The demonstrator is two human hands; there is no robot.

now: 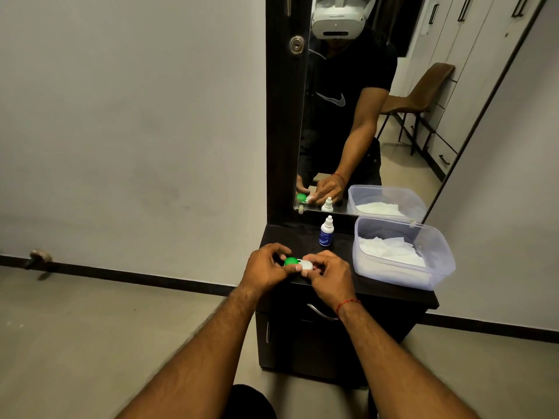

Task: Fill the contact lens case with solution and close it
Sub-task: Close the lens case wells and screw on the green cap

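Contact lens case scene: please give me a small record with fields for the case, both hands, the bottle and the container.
case: contact lens case, one green cap and one white cap, both on
left hand: left hand holds the green end
right hand: right hand holds the white end
bottle: solution bottle, upright on the dark cabinet top, cap on, untouched
container: clear plastic container with white tissue, right of the bottle
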